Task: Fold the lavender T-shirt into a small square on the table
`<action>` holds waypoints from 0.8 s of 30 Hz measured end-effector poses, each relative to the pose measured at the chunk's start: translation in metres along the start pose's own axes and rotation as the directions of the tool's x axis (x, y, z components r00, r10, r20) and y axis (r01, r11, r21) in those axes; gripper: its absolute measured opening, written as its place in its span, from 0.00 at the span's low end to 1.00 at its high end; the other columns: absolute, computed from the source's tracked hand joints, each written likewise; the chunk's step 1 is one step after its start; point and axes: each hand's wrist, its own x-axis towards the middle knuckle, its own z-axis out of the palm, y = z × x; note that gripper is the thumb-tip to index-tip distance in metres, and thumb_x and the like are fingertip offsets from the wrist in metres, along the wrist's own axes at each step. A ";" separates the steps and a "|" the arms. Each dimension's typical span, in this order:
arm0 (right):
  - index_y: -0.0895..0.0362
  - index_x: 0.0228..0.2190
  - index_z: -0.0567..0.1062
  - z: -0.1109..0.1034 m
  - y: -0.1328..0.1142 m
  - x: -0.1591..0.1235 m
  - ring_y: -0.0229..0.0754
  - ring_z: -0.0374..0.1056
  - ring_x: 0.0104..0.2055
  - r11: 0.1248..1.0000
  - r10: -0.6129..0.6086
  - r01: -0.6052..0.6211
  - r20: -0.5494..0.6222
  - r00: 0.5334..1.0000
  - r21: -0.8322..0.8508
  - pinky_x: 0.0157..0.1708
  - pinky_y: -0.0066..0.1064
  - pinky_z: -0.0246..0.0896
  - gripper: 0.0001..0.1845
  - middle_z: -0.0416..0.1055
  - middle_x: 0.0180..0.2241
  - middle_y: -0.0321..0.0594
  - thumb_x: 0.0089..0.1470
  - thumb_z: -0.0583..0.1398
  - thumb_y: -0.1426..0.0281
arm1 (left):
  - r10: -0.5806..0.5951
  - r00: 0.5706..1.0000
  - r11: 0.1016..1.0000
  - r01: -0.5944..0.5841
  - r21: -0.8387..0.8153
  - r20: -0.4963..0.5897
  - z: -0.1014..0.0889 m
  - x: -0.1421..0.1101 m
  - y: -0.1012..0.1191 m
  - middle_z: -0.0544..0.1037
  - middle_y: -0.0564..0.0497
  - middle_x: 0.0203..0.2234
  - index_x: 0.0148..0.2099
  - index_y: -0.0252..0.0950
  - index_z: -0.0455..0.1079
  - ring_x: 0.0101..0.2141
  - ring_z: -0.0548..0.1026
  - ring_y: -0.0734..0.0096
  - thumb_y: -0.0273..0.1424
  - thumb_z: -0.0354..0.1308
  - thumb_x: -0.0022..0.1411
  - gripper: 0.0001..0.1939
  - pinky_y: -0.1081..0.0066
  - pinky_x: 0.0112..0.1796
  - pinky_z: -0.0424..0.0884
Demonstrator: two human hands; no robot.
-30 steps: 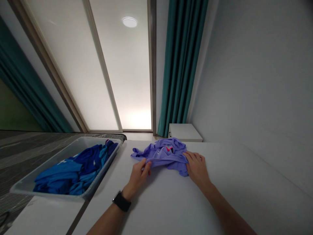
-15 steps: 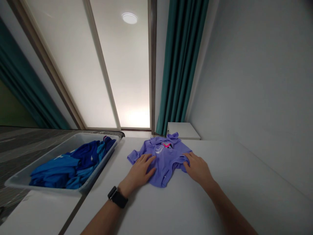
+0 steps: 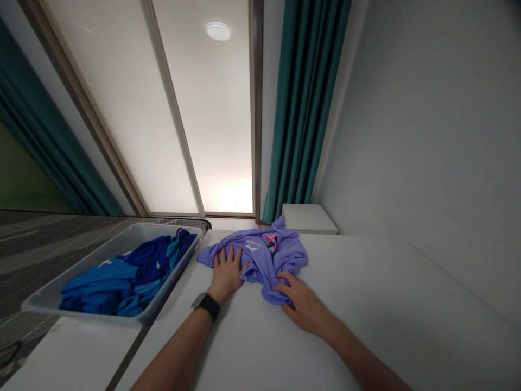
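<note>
My left grip [image 3: 225, 278] lies wide open on purple shirt [image 3: 260, 259] | my right grip [image 3: 300, 302] pinches its near edge | shirt rumpled on white worktop [image 3: 260, 347]

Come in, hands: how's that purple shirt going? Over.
Left hand spread on purple shirt; right hand touching its near edge. Shirt rumpled on white table. Bin of blue clothes left, out of the way.
</note>
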 end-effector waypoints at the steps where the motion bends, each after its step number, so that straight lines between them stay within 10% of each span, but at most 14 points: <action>1: 0.53 0.46 0.75 0.006 -0.002 0.000 0.48 0.64 0.56 0.998 -0.052 0.052 -0.001 0.999 -0.027 0.57 0.40 0.60 0.21 0.66 0.56 0.45 0.51 0.59 0.80 | -0.011 1.000 1.000 0.011 0.002 0.001 0.001 0.003 0.000 0.57 0.34 0.66 0.69 0.34 0.56 0.65 0.53 0.36 0.46 0.42 0.70 0.32 0.41 0.60 0.49; 4: 0.52 0.48 0.75 0.019 0.011 0.005 0.52 0.63 0.57 0.982 -0.074 0.065 -0.041 0.996 -0.175 0.60 0.48 0.55 0.21 0.68 0.55 0.45 0.54 0.60 0.78 | -0.026 1.000 1.000 0.026 -0.005 0.016 0.000 0.011 0.001 0.56 0.33 0.67 0.69 0.32 0.55 0.65 0.53 0.34 0.45 0.42 0.70 0.32 0.39 0.59 0.49; 9: 0.59 0.54 0.73 0.007 0.073 0.009 0.56 0.63 0.58 0.880 0.189 -0.255 -0.197 0.962 -0.400 0.63 0.54 0.48 0.22 0.68 0.57 0.53 0.59 0.55 0.77 | 0.064 0.998 0.994 -0.063 -0.085 0.009 -0.007 0.008 0.005 0.53 0.36 0.68 0.70 0.32 0.52 0.67 0.51 0.45 0.42 0.44 0.70 0.31 0.44 0.61 0.49; 13: 0.57 0.56 0.71 -0.011 0.096 0.005 0.55 0.66 0.55 0.864 0.304 -0.407 -0.338 0.891 -0.296 0.56 0.52 0.59 0.23 0.67 0.58 0.51 0.60 0.52 0.75 | 0.189 0.981 0.974 -0.193 -0.119 -0.046 -0.017 -0.007 0.015 0.62 0.39 0.64 0.66 0.34 0.61 0.64 0.58 0.53 0.37 0.47 0.69 0.26 0.51 0.62 0.52; 19: 0.54 0.54 0.72 -0.007 0.071 0.006 0.45 0.72 0.45 0.969 0.222 -0.160 -0.389 0.894 0.186 0.47 0.39 0.68 0.22 0.73 0.50 0.45 0.61 0.48 0.71 | 0.296 0.955 0.937 -0.289 -0.198 0.008 -0.041 -0.024 0.027 0.67 0.42 0.61 0.61 0.41 0.67 0.59 0.66 0.53 0.35 0.49 0.68 0.21 0.53 0.55 0.64; 24: 0.53 0.51 0.74 -0.003 0.068 0.007 0.46 0.72 0.47 0.967 0.194 -0.122 -0.334 0.922 0.226 0.50 0.42 0.67 0.20 0.75 0.48 0.44 0.61 0.51 0.69 | 0.462 0.886 0.840 -0.422 -0.341 0.044 -0.041 -0.029 0.033 0.58 0.40 0.66 0.70 0.41 0.53 0.65 0.56 0.48 0.51 0.55 0.62 0.39 0.47 0.60 0.56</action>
